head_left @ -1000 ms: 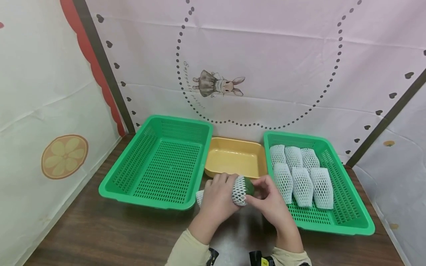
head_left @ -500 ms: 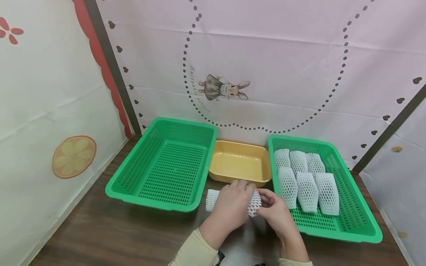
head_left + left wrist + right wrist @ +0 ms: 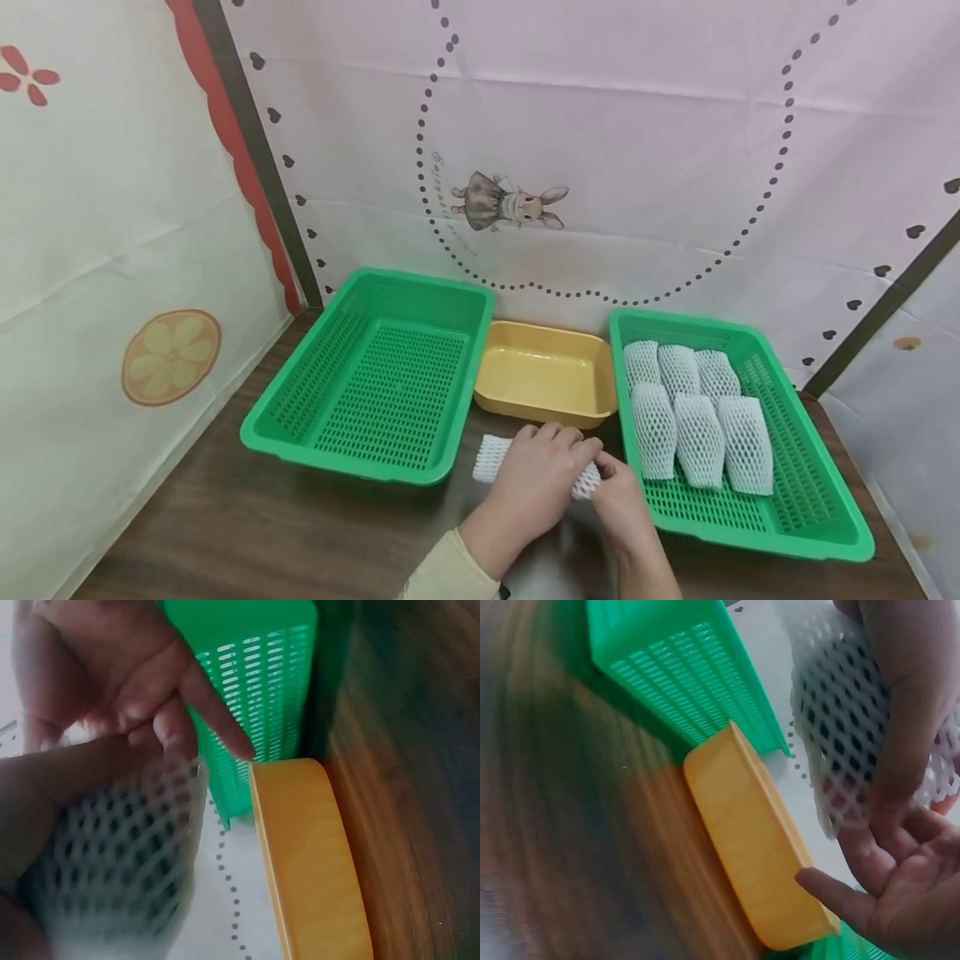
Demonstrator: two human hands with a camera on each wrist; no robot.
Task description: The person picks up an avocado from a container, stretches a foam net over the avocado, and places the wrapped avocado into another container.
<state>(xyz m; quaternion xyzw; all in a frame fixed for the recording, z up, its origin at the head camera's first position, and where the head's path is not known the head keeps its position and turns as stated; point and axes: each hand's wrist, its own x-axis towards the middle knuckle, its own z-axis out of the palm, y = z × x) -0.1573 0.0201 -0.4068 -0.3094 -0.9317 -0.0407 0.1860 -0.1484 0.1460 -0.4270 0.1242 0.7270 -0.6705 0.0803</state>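
A white foam net sleeve [image 3: 491,458] lies crosswise above the table, wrapped round something dark green that shows through its mesh in the right wrist view. My left hand [image 3: 536,483] grips the sleeve from above, round its middle. At the sleeve's right end, the curled fingers of my right hand [image 3: 622,504] pinch the net's edge. In the left wrist view the net [image 3: 120,862] looks blurred, and the right hand [image 3: 112,667] is at its far end. What kind of thing is inside cannot be told.
The left green basket [image 3: 390,392] shows its bare slotted bottom. A yellow tub [image 3: 555,379] stands between the baskets, just beyond my hands. In the right green basket [image 3: 813,492] several net-wrapped pieces [image 3: 699,437] lie in two rows. Patterned cloth [image 3: 637,167] hangs behind.
A second ago a green end stuck out of the net near my right hand; the net now covers it. Both hands have shifted slightly right and nearer in the view, which has also moved.
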